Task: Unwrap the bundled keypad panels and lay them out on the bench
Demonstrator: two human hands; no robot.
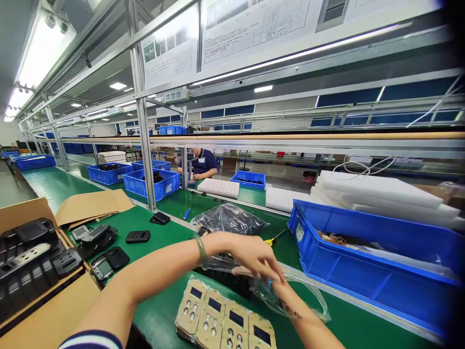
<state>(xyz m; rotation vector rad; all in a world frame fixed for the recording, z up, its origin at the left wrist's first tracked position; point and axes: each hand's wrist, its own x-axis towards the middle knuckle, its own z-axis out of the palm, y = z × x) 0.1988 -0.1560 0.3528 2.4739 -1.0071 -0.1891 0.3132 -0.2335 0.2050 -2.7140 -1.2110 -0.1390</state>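
My left hand, with a green bangle on its wrist, reaches across to the right. Its fingers are stretched out and bend down over my right hand. Most of the right hand is hidden behind the left one, so its grip does not show. A clear plastic bag lies crumpled around the right hand and wrist, with dark pieces partly visible beneath the hands. Nearer to me lies a stack of beige adhesive-backed panels with dark windows and round holes.
A large blue bin stands at right. Behind my hands lies a bag of black parts. Black device housings and a cardboard box are at left. A metal post rises from the bench. A person sits across.
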